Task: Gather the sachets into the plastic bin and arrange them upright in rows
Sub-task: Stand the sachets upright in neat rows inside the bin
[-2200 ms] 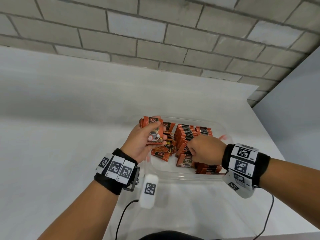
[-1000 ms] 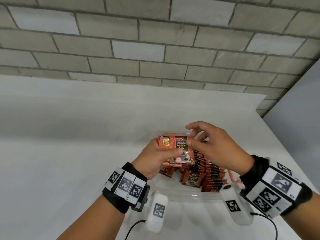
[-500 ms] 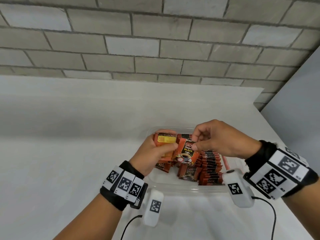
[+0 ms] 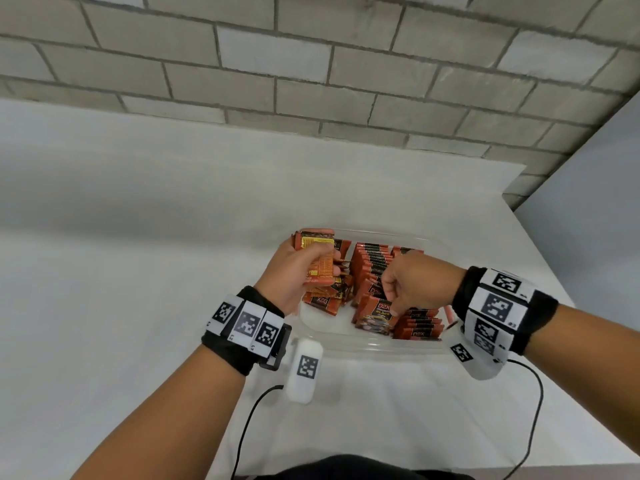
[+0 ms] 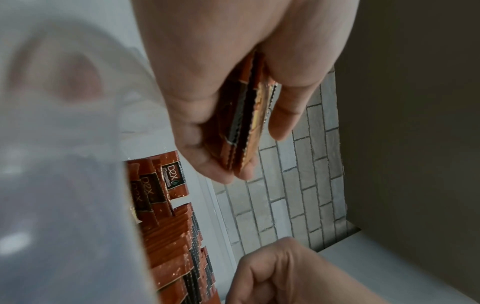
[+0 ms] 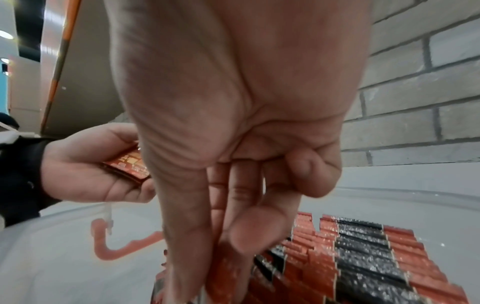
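Note:
A clear plastic bin [image 4: 367, 349] sits on the white table. Orange-and-black sachets stand upright in rows [image 4: 372, 261] inside it, and a few lie loose at its left [image 4: 323, 301]. My left hand [image 4: 301, 271] grips a small stack of sachets [image 4: 317, 259] above the bin's left side; the same stack [image 5: 246, 123] shows edge-on in the left wrist view. My right hand [image 4: 412, 289] reaches down and pinches the top of one sachet [image 4: 375, 315] at the near end of a row. Its fingertips [image 6: 249, 236] point down onto the sachet rows [image 6: 363, 257].
White sensor pods [image 4: 304, 370] with black cables hang under both wrists near the bin's front rim. A pinkish latch [image 6: 116, 246] sits on the bin's wall. A brick wall [image 4: 311, 64] backs the table, whose right edge [image 4: 554, 271] lies close to the bin.
My right hand took one sachet from the left hand's stack and lowered it into the bin at the near end of a row. The left hand, still gripping the stack, moved slightly left.

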Available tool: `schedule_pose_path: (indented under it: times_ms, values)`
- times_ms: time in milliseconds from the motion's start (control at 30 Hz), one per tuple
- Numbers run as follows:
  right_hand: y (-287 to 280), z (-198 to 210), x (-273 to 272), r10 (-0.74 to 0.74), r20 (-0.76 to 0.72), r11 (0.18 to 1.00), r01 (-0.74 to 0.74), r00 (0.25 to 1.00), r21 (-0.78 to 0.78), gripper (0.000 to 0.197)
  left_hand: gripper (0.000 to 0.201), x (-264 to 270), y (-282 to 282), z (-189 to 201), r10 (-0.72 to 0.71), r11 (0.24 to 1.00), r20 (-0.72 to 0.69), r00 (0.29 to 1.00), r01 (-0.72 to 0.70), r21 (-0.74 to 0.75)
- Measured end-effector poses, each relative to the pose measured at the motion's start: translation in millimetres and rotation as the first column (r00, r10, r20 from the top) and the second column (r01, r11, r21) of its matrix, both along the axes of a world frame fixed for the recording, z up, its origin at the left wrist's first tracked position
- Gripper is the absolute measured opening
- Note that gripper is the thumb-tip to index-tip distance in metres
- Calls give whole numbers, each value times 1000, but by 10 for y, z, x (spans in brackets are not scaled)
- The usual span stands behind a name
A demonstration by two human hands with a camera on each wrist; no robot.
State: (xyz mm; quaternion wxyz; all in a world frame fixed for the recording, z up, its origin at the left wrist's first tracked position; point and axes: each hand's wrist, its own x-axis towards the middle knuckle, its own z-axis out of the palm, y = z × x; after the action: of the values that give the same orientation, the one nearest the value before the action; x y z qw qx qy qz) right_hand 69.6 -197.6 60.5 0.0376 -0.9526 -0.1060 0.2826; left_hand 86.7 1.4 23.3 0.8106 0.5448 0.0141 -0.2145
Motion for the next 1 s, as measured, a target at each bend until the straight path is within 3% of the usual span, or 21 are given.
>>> schedule_pose_path:
  times_ms: [333, 467, 867, 1000]
  values:
    - [116, -168, -13, 32, 37, 983, -24, 999, -180, 13, 11, 17, 21, -26, -27, 1000, -16, 1000, 27, -13]
    - [149, -215, -18, 87, -13, 963, -88, 996, -256, 24, 13, 25, 39, -47, -41, 999, -21, 999, 40, -19]
    - [178, -209, -3, 160, 14, 931, -147, 987, -333, 31, 13, 35, 37, -48, -72, 997, 0, 997, 72, -4]
    - [160, -207, -10, 147, 0, 937, -139, 989, -321, 24, 16, 41, 39, -64, -69, 997, -3, 998, 69, -23]
